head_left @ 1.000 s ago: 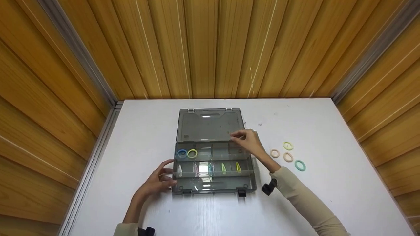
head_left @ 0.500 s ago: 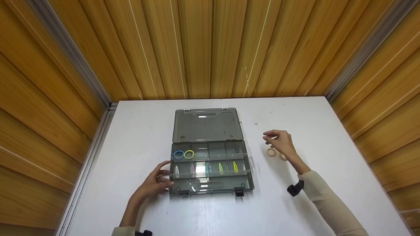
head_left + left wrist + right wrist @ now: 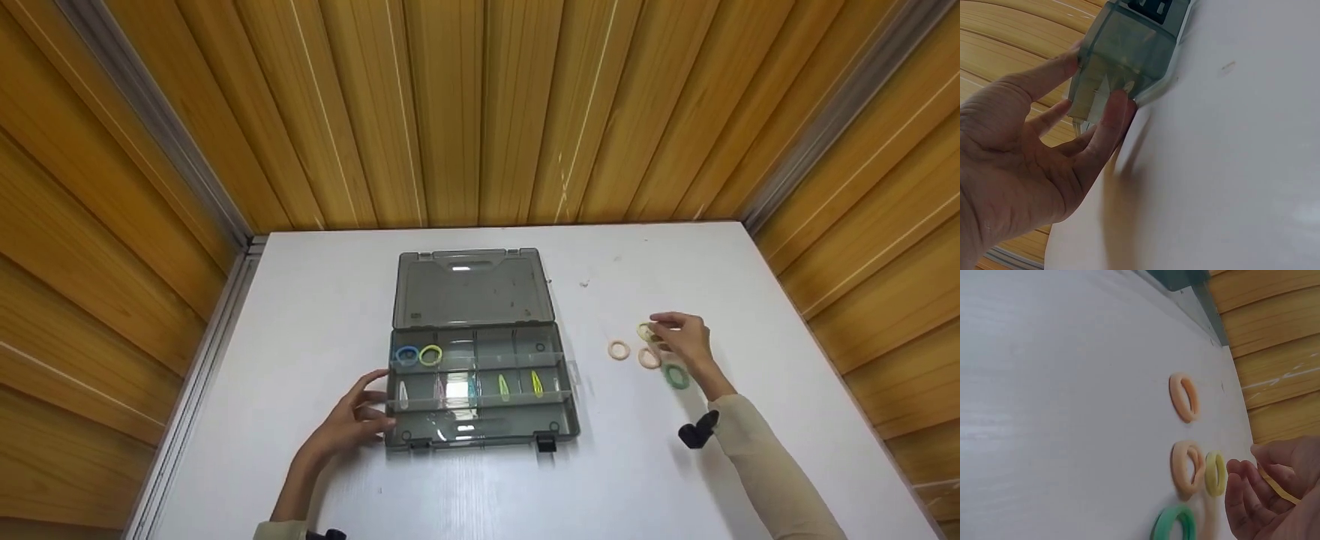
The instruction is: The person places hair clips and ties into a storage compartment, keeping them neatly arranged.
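My left hand (image 3: 351,416) rests against the left side of an open grey see-through organizer box (image 3: 487,436), its fingers spread. In the left wrist view, thumb and fingertips touch the box's end wall (image 3: 1134,45). My right hand (image 3: 686,341) is over the loose hair ties, fingers loosely bent, fingertips right beside a yellow hair tie (image 3: 1215,473) and holding nothing visible. Two peach hair ties (image 3: 619,350) and a green hair tie (image 3: 676,376) lie close by. Inside the box's back row sit a blue hair tie (image 3: 406,355) and a yellow-green hair tie (image 3: 430,355).
Several hair clips (image 3: 503,388) in different colors stand in the box's middle row. The box's lid (image 3: 472,289) lies folded back toward the rear. A white table (image 3: 322,300) bears everything, with wood-look panels (image 3: 450,112) behind and at both sides.
My right hand has moved away from above the box, rightward and then down to the yellow hair tie. My left hand has stayed at the box's left side. The head view has shifted slightly.
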`<state>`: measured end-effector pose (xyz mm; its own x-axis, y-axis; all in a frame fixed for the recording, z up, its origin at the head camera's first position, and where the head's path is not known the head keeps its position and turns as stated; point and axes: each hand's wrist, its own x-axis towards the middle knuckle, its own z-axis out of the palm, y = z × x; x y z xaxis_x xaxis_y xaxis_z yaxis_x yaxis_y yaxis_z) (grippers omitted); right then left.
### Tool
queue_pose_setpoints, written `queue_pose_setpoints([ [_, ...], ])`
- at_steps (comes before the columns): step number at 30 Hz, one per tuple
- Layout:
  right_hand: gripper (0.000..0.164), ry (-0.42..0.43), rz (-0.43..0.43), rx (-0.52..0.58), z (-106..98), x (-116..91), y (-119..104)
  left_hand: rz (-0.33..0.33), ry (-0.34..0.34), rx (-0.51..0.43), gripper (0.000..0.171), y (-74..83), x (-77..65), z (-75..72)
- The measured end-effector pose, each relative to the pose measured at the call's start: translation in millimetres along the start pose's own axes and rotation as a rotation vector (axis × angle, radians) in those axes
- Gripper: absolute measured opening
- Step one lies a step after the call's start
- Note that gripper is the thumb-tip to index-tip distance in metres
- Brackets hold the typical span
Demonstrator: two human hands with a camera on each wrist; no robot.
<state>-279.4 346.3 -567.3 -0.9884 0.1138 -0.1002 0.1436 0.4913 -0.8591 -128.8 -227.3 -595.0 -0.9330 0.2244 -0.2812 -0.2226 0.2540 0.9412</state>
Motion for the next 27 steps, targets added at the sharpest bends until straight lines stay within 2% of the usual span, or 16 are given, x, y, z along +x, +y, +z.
queue_pose_setpoints([
  [7,0.035,0.046,0.056,-0.076,-7.1,2.6,16.8,0.011,-0.003,0.002,0.085,1.9,0.8,-0.3],
  [12,0.037,0.032,0.073,-0.129,-5.8,3.7,24.1,0.003,-0.009,0.006,0.085,2.2,-1.3,-1.2],
  [21,0.035,0.092,0.017,-0.323,3.5,6.7,30.6,-0.001,-0.015,0.003,0.085,-0.1,0.7,-0.1],
  [27,0.031,0.094,0.009,-0.338,5.2,6.7,29.1,-0.004,-0.001,-0.001,0.085,-0.4,0.1,0.4],
])
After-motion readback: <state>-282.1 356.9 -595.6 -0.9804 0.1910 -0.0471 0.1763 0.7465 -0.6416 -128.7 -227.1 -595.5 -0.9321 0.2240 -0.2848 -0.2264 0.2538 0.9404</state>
